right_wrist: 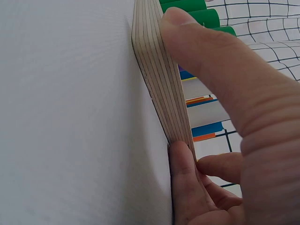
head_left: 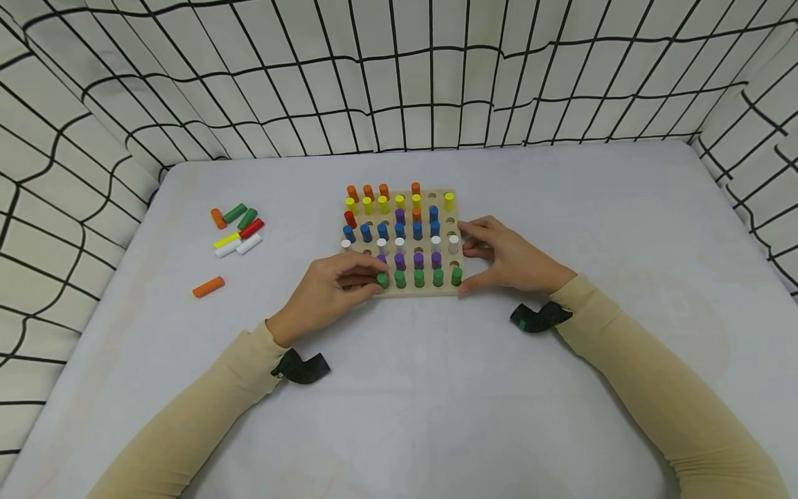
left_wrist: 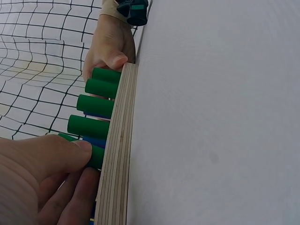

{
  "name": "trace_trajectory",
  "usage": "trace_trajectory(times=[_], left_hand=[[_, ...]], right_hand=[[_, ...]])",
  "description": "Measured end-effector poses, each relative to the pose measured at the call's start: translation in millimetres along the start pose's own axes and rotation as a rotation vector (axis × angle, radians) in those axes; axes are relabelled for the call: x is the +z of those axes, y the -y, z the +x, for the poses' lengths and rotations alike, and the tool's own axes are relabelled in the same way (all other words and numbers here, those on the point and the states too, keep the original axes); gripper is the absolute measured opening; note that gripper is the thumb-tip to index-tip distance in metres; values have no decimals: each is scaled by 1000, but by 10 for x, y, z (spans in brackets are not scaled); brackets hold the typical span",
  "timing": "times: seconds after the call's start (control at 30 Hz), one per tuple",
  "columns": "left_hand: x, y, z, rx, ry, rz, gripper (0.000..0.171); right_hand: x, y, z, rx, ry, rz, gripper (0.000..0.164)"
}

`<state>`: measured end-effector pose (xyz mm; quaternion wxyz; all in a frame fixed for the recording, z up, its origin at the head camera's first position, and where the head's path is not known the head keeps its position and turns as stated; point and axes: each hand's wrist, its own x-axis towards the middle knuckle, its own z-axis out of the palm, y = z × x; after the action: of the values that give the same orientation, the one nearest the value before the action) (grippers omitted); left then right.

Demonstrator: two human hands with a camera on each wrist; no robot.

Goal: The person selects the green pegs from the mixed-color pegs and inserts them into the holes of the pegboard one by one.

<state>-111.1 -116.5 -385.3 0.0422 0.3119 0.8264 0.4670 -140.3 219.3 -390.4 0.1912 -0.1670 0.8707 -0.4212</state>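
A wooden pegboard [head_left: 416, 293] lies on the table with rows of coloured pegs standing in it. At the left part of its front row, my left hand [head_left: 329, 290] pinches a green peg [head_left: 382, 280] between thumb and fingers. The left wrist view shows this green peg [left_wrist: 97, 158] upright against the board, its base at the layered edge. My right hand [head_left: 508, 256] holds the board's right side, thumb at the near corner and fingers along the edge. In the right wrist view the thumb [right_wrist: 187, 42] presses the corner beside the green pegs. My left hand hides part of the board's left front.
Loose pegs lie on the white table to the left: a red peg [head_left: 252, 227], a yellow peg [head_left: 227, 240], white, green and orange ones. A separate orange peg [head_left: 208, 287] lies nearer. Black wire grid [head_left: 399, 76] borders the table's back and sides.
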Motion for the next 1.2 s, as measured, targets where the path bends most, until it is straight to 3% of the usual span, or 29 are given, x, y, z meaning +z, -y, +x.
trace_trajectory(times=[0.7, 1.2], left_hand=[[-106, -68, -33, 5, -11, -6, 31], [-277, -89, -45, 97, -48, 27, 40]], right_hand=[[15, -3, 10, -12, 4, 16, 118], [-2, 12, -11, 0, 18, -5, 120]])
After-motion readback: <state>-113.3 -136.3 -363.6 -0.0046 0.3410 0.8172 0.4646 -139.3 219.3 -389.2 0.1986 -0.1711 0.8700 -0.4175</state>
